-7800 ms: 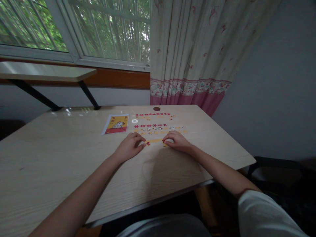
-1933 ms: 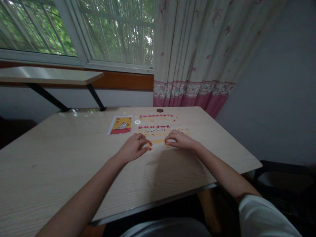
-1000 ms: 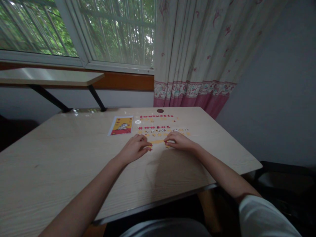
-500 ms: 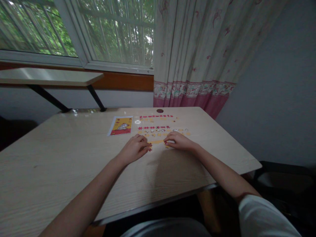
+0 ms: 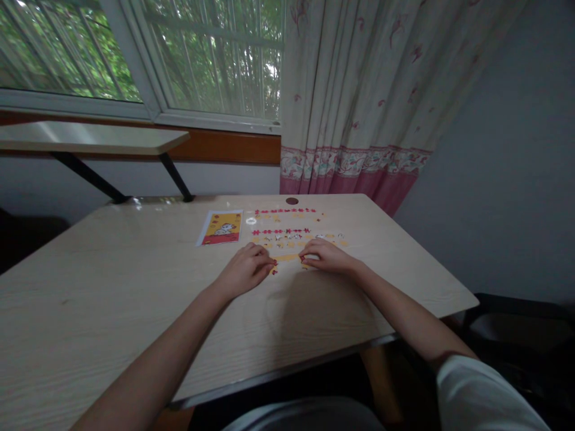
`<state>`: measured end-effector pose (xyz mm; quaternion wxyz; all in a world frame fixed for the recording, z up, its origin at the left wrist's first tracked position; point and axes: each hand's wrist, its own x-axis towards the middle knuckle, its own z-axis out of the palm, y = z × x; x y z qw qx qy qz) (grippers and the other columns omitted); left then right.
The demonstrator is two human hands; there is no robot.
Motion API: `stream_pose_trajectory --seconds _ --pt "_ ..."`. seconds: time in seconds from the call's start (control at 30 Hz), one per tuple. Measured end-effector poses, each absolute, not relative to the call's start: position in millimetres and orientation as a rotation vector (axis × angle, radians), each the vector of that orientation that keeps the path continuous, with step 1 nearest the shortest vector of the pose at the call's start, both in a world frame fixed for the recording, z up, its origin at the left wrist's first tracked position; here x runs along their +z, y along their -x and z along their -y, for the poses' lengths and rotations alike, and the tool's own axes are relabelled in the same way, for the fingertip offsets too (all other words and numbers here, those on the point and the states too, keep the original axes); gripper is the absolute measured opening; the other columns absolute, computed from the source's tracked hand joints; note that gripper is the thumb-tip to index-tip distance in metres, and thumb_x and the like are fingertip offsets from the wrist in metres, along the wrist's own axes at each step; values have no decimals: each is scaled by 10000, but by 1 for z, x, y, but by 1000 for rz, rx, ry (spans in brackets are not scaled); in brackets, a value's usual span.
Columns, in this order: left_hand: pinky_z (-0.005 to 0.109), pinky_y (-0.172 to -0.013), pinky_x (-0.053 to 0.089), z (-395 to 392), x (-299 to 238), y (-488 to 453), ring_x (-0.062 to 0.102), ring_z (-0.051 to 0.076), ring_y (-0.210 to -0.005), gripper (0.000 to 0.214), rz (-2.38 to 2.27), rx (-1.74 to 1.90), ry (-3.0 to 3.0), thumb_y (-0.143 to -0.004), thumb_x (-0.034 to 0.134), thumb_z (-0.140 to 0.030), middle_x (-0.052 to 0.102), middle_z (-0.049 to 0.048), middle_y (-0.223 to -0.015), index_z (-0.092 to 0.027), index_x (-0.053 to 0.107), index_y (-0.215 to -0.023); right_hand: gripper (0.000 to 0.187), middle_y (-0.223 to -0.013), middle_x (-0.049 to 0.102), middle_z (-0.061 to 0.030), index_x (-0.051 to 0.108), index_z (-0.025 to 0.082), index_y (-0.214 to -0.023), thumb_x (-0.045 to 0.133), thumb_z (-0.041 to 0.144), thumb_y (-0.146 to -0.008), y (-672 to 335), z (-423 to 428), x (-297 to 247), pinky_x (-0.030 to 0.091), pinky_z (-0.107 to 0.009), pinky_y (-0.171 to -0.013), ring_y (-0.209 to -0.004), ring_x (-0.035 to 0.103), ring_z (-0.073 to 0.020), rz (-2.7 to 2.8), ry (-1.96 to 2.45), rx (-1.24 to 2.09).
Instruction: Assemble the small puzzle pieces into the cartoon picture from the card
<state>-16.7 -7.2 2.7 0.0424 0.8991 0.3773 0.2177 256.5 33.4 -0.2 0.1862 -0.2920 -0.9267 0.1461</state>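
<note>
A short strip of joined yellow jigsaw puzzle pieces (image 5: 287, 258) lies flat on the table between my hands. At its left end, the thumb and fingers of my left hand (image 5: 247, 269) are closed on a piece with a red mark. My right hand (image 5: 327, 256) pinches the right end, where a red-marked piece (image 5: 302, 258) shows at the fingertips. Another piece with red on it (image 5: 274, 272) lies just below my left fingertips. Beyond the hands run rows of loose pieces: red ones (image 5: 274, 232), white-and-yellow ones (image 5: 291, 237) and yellow ones (image 5: 290, 244). My fingers partly hide the strip's ends.
A printed picture (image 5: 222, 228) of a white cartoon dog on yellow and red lies left of the pieces. Farther back is another red row (image 5: 285, 211). A raised shelf (image 5: 94, 139) stands at the back left of the table (image 5: 135, 311); a curtain (image 5: 354, 108) hangs behind.
Both hands stay at the two ends of the yellow strip, with barely any finger movement. The whole view has shifted very slightly.
</note>
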Motion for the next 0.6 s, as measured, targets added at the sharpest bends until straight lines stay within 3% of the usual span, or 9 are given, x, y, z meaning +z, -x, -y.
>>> stream_pose_trajectory --seconds 0.37,0.6 --pt "345 -783 425 8 5 15 501 211 -859 238 -1151 630 -2773 -882 469 -239 599 83 -874 -164 692 -920 231 -946 654 -80 667 164 -999 532 306 -877 -255 -33 1 399 -309 -864 -916 561 -166 2621 829 398" --pt "356 -795 427 9 6 14 498 218 -865 253 -1161 637 -2758 -825 469 -134 601 88 -868 -154 697 -932 234 -965 656 -89 667 148 -999 546 302 -871 -255 -32 3 400 -311 -878 -938 561 -170 2618 838 424"
